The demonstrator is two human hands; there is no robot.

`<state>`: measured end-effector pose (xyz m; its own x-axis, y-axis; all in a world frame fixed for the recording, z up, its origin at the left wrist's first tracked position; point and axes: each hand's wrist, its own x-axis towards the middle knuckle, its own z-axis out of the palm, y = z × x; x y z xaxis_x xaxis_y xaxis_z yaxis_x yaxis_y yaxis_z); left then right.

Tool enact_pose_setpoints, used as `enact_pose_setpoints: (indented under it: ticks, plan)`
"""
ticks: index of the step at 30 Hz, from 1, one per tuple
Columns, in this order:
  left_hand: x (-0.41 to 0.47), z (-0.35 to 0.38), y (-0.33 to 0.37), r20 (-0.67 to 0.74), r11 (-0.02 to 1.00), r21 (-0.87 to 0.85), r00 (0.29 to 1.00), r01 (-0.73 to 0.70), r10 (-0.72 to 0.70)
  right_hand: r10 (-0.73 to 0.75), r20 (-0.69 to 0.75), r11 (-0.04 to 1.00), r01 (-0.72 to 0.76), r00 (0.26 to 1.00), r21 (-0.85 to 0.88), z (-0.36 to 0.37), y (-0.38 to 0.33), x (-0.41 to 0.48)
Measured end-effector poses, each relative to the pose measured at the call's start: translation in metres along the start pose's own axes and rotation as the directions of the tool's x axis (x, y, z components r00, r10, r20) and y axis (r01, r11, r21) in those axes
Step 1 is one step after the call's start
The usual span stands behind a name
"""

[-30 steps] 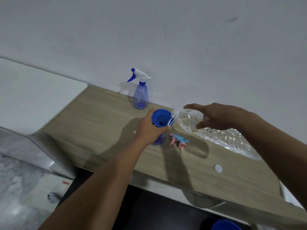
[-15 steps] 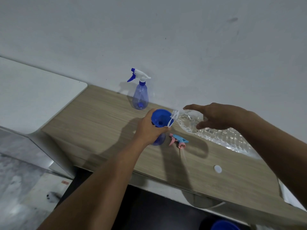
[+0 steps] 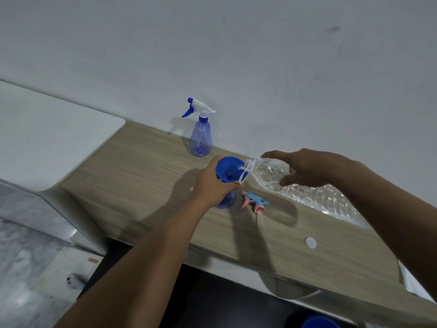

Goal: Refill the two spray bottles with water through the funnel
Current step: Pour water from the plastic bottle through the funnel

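A bare pale wall backs the wooden counter [image 3: 142, 166], and the pour is under way near its middle. Your left hand [image 3: 210, 185] is wrapped round the neck of the open spray bottle [image 3: 227, 200], pinning the blue funnel [image 3: 230, 170] in its mouth. Your right hand [image 3: 314, 168] grips the shoulder of the big clear water bottle [image 3: 307, 197], which is tipped so its mouth sits over the funnel's rim.

Tilt gently. The funnel's spout is narrow and will likely back up if you rush, so watch the level in its bowl, not the bottle. Bring the mouth over the funnel's centre (the rim is a poor target). The soft, crinkled plastic may buckle and gulp, so squeeze lightly.

The level is hidden behind your left hand, so pause and look before it overflows.

The pink and blue trigger head [image 3: 254, 202] lies just beside the bottle, and the white cap [image 3: 310, 243] sits nearer the front edge. The second spray bottle [image 3: 199, 138] stands at the back edge with its trigger head on, waiting its turn.
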<state>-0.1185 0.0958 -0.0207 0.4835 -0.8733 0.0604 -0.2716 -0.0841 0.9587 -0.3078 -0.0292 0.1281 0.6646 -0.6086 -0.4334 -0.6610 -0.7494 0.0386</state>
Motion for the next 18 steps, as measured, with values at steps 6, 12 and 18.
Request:
enact_pose_setpoints:
  ticks: [6, 12, 18]
  plan:
    - [0.0014, 0.0012, -0.0015, -0.012, 1.000, 0.016, 1.000, -0.008, 0.008, 0.004, 0.009, 1.000, -0.004, 1.000, -0.014, -0.0021, -0.0024, -0.0019]
    - [-0.0003, -0.0002, 0.0009, -0.006, 1.000, -0.001, 1.000, -0.011, 0.011, 0.012, 0.011, 1.000, -0.012, 1.000, -0.028, -0.0058, -0.0024, -0.0017]
    - [-0.0031, -0.0015, 0.0050, 0.008, 1.000, -0.020, 1.000, 0.002, -0.001, 0.013, 0.010, 0.999, -0.013, 1.000, -0.036, -0.0077, -0.0011, -0.0016]
